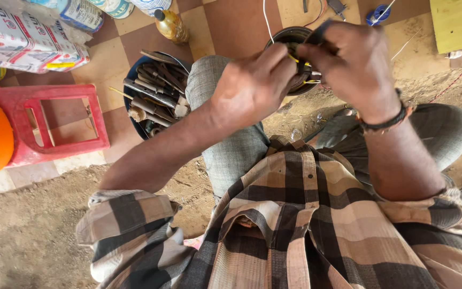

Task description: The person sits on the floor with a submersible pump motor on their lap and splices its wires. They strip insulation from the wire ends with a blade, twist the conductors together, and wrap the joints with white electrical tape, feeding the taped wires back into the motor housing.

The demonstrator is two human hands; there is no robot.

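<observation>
1. The left hand (252, 85) pinches thin yellow wires (295, 58) on a round black metal part (291, 37), far middle, above the knees.
2. The right hand (354, 67) grips that part's right side, fingers closed.
3. A dark bowl of rusty tools (153, 93) sits left.

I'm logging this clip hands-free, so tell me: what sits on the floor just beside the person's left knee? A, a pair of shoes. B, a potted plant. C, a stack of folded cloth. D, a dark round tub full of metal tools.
D: the dark round tub beside the left knee is packed with metal tools, with a red plastic stool next to it.
</observation>
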